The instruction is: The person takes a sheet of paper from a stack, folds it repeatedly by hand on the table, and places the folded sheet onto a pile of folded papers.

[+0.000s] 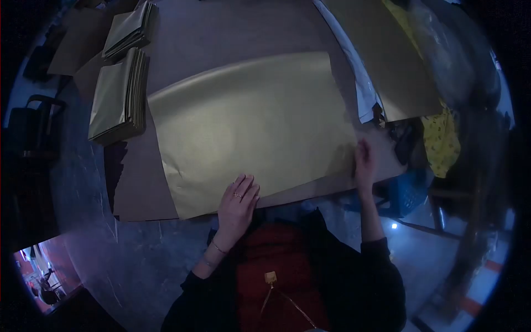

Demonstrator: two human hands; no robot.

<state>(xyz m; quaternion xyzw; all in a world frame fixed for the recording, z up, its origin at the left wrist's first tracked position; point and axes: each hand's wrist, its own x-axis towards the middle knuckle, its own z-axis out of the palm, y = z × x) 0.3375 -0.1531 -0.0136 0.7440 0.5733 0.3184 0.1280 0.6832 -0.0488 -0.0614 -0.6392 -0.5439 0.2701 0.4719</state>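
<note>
A large gold sheet, paper-like, lies across the table in front of me, its far edge slightly curved and a small crease near its lower left. My left hand rests on the sheet's near edge with its fingers laid out flat; a ring and a bracelet show on it. At the sheet's right edge is my right hand, blurred, its fingers partly curled. Whether it grips the edge or only touches it, I cannot tell.
Two stacks of folded gold sheets, a nearer stack and a farther stack, stand at the left. Another large sheet lies at the right, beside a white strip. Yellow patterned cloth hangs there, above a blue basket.
</note>
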